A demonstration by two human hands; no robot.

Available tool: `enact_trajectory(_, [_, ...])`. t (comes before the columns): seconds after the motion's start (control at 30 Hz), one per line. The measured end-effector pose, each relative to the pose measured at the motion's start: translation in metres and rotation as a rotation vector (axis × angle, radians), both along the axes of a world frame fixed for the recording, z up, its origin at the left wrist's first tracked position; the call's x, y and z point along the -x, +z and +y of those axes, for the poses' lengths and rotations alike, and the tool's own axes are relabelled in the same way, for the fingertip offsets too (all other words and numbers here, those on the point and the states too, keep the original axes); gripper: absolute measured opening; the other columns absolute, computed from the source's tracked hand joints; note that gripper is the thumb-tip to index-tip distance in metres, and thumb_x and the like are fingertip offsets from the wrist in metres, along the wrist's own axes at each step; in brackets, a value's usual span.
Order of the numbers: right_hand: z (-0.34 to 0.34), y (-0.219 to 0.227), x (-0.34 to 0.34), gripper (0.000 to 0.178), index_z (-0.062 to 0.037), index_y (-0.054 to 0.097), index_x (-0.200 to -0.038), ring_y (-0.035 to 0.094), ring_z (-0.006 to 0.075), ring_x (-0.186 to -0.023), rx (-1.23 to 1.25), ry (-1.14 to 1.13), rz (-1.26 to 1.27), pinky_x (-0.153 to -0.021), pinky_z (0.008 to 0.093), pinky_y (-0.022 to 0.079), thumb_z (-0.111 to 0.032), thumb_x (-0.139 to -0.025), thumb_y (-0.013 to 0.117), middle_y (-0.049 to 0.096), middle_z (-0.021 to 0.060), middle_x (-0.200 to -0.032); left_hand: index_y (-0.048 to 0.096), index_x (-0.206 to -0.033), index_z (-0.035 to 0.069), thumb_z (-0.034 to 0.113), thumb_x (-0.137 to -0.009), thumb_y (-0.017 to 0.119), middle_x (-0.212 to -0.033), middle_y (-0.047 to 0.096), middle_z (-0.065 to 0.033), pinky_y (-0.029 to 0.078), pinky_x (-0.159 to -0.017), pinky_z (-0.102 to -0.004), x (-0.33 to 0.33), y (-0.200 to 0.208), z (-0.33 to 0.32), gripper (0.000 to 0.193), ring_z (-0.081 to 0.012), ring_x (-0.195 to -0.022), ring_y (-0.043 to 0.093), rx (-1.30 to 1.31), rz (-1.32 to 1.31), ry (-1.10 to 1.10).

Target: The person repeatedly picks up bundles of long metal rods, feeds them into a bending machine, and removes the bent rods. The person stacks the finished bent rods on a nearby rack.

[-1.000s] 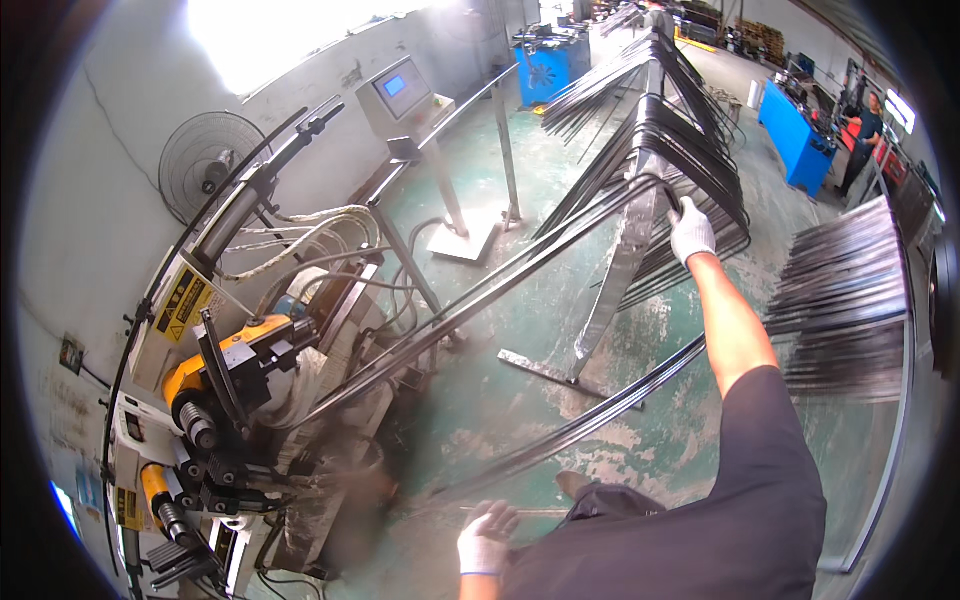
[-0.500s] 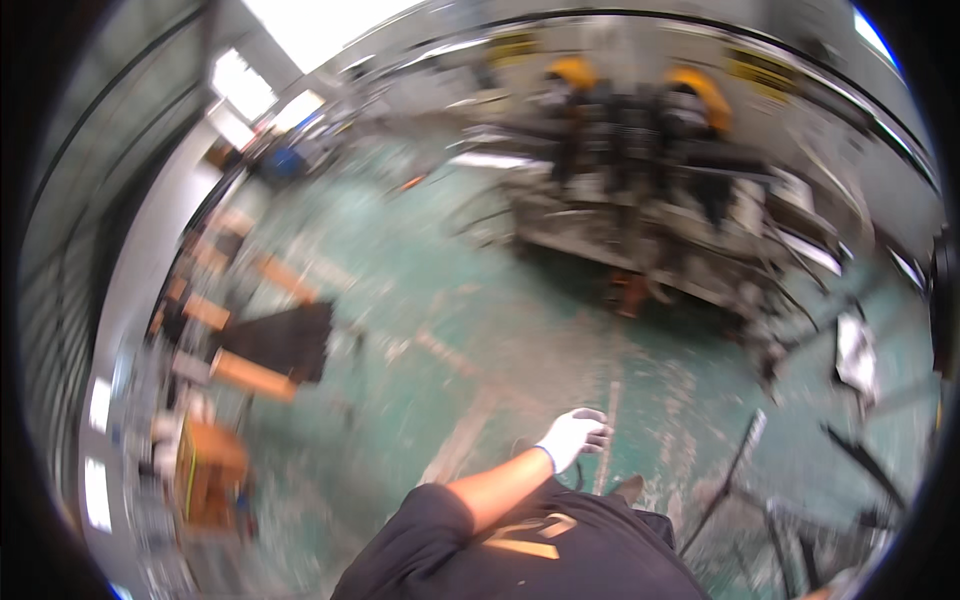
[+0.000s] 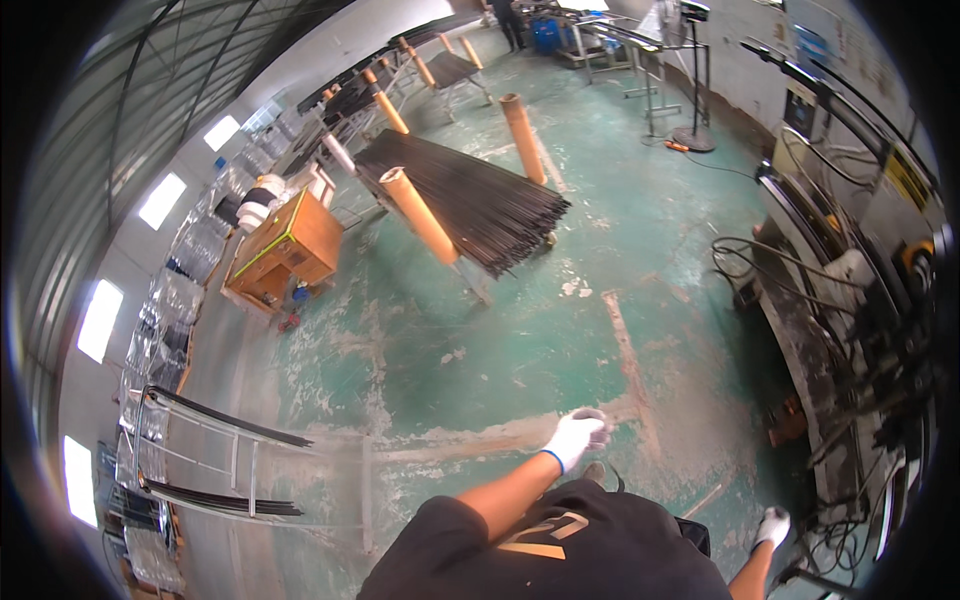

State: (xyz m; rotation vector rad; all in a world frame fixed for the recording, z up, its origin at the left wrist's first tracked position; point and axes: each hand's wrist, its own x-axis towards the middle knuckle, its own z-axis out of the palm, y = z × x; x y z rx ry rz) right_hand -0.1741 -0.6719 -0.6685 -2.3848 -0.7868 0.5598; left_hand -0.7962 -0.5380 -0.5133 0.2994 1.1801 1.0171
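My left hand (image 3: 580,437), in a white glove with a blue cuff, hangs in front of my body over the green floor. Its fingers are half curled and slightly apart, with nothing visible in them. Low on the right is my right hand (image 3: 772,527), also gloved in white. It is small in view and its fingers are hard to make out, beside the cables at the foot of the machine (image 3: 800,370). Neither hand visibly touches anything. Ahead, a bundle of long dark rods (image 3: 460,200) lies on a rack between upright orange-brown tubes (image 3: 420,215).
A wooden desk (image 3: 290,245) stands left of the rods. Nearer on the left is a metal frame rack (image 3: 235,455) carrying dark strips. Wrapped bundles (image 3: 150,350) line the left wall. A stand (image 3: 693,135) and a metal table (image 3: 640,60) are far right. A person (image 3: 508,22) stands at the back.
My view has swung left, so the machine has shifted to the right edge and the rod rack has come nearer the middle. My left hand keeps about the same place; my right hand now shows clearly.
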Motion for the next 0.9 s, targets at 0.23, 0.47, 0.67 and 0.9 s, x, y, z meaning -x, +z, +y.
enact_trajectory(0.23, [0.268, 0.043, 0.146, 0.033, 0.0005, 0.072, -0.119, 0.072, 0.0255, -0.102, -0.035, 0.352, 0.047, -0.096, 0.0368, 0.054, -0.018, -0.092, 0.074, 0.077, 0.0144, -0.112, 0.067, -0.112, 0.005, 0.002, -0.094, 0.063, -0.099, 0.076, -0.0139, 0.062, -0.073, -0.0381, 0.196, 0.045, 0.099, 0.018, -0.0243, -0.083, 0.074, -0.091, 0.256, 0.353])
enact_trajectory(0.47, [0.483, 0.045, 0.376, 0.025, -0.0032, 0.075, -0.11, 0.075, 0.028, -0.097, 0.112, 0.757, -0.013, -0.092, 0.0381, 0.057, -0.019, -0.09, 0.075, 0.078, 0.0161, -0.104, 0.065, -0.12, 0.003, -0.004, -0.096, 0.062, -0.103, 0.073, -0.0075, 0.056, -0.085, -0.0281, 0.347, 0.121, 0.256, 0.025, -0.0152, -0.092, 0.068, -0.454, 0.889, 0.455])
enact_trajectory(0.67, [0.683, 0.049, 0.571, 0.036, -0.0041, 0.071, -0.118, 0.074, 0.0332, -0.104, 0.146, 0.97, 0.046, -0.094, 0.0396, 0.056, -0.027, -0.09, 0.075, 0.077, 0.0183, -0.111, 0.064, -0.122, 0.001, -0.002, -0.097, 0.063, -0.108, 0.07, -0.0064, 0.053, -0.096, -0.0298, 0.497, 0.19, 0.437, 0.026, -0.015, -0.102, 0.066, -0.466, 1.541, 0.506])
enact_trajectory(0.9, [0.864, 0.05, 0.798, 0.06, -0.0044, 0.061, -0.134, 0.064, 0.0397, -0.12, -0.019, 1.339, -0.06, -0.104, 0.047, 0.051, -0.03, -0.084, 0.08, 0.068, 0.0214, -0.128, 0.066, -0.126, 0.004, 0.029, -0.094, 0.069, -0.123, 0.071, -0.0216, 0.053, -0.101, -0.0469, 0.652, 0.208, 0.608, 0.041, -0.04, -0.115, 0.067, -0.013, 2.015, 0.426])
